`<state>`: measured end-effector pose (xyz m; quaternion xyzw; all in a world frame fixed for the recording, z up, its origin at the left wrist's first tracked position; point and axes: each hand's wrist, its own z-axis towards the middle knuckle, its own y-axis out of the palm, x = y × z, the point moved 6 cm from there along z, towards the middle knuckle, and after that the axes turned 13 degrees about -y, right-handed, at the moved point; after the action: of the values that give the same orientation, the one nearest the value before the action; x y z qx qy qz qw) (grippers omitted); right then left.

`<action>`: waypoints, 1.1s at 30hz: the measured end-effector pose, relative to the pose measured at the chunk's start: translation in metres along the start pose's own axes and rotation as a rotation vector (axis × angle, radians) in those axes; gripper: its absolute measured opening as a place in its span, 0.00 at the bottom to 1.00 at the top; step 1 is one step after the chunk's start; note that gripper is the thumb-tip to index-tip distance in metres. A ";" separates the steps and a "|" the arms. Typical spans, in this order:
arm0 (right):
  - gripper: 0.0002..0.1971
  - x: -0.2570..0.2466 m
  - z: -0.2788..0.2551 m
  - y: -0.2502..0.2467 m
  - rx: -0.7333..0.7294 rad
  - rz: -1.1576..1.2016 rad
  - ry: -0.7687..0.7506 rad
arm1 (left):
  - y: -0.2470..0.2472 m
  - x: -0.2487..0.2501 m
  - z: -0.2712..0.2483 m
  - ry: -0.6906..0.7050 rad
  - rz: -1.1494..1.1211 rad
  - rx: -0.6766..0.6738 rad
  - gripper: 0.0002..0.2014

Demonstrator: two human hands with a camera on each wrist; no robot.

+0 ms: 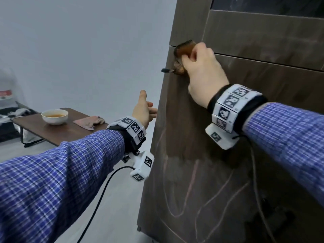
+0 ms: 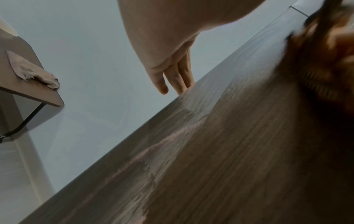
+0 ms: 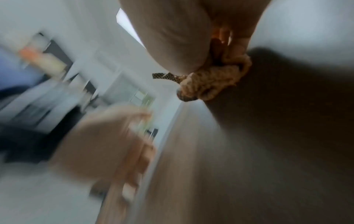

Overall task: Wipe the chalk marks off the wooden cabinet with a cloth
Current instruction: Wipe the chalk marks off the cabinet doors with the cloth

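Observation:
A tall dark wooden cabinet (image 1: 228, 137) fills the right of the head view. Pink chalk marks (image 1: 191, 186) loop over its lower panel, and a chalk smear (image 2: 164, 142) shows in the left wrist view. My right hand (image 1: 198, 67) grips a bunched brown cloth (image 1: 183, 50) and presses it against the cabinet's upper left edge; the cloth (image 3: 212, 81) bulges out under the fingers in the blurred right wrist view. A wiped, darker patch lies below that hand. My left hand (image 1: 145, 109) is open, fingers straight, touching the cabinet's left edge lower down (image 2: 176, 81).
A low brown table (image 1: 43, 132) stands at the left with a white bowl (image 1: 54, 116) of brown liquid and a pinkish rag (image 1: 89, 121) on it. A pale wall and pale floor lie behind. Cables hang from both wrist cameras.

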<state>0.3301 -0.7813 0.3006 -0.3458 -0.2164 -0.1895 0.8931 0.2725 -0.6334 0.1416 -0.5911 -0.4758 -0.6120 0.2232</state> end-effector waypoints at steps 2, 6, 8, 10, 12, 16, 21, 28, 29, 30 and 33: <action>0.16 -0.022 0.004 0.011 -0.013 -0.037 -0.047 | -0.001 0.000 0.001 -0.008 -0.023 -0.003 0.30; 0.09 -0.103 -0.071 0.090 -0.372 0.049 -0.336 | -0.004 -0.008 -0.003 -0.040 -0.100 -0.040 0.30; 0.12 -0.124 -0.113 0.120 -0.555 0.050 -0.487 | -0.006 -0.015 -0.005 -0.042 -0.051 -0.038 0.31; 0.18 -0.119 -0.118 0.116 -0.613 0.091 -0.487 | -0.007 -0.019 -0.005 -0.038 -0.041 -0.036 0.31; 0.16 -0.092 -0.078 0.083 -0.463 0.028 -0.428 | -0.005 -0.017 -0.004 -0.037 -0.024 -0.040 0.31; 0.17 -0.020 0.025 0.005 -0.130 -0.070 -0.193 | -0.003 -0.016 0.005 -0.026 -0.006 -0.039 0.30; 0.22 -0.025 -0.028 0.019 -0.148 -0.058 -0.219 | 0.003 -0.024 0.012 -0.024 0.005 -0.028 0.33; 0.20 0.004 -0.131 0.018 -0.240 -0.036 -0.339 | -0.005 -0.033 0.001 0.032 0.104 -0.047 0.31; 0.18 0.006 -0.116 0.014 -0.224 -0.021 -0.306 | -0.006 -0.033 0.000 0.028 0.101 -0.044 0.32; 0.18 0.009 -0.096 0.008 -0.186 -0.004 -0.232 | -0.006 -0.035 -0.001 0.022 0.093 -0.041 0.32; 0.22 0.003 -0.055 0.007 -0.072 0.020 -0.007 | -0.014 -0.052 -0.003 -0.023 0.071 -0.016 0.34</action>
<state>0.3500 -0.8156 0.2612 -0.3803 -0.2090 -0.1872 0.8813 0.2694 -0.6448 0.0894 -0.6161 -0.4523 -0.6006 0.2345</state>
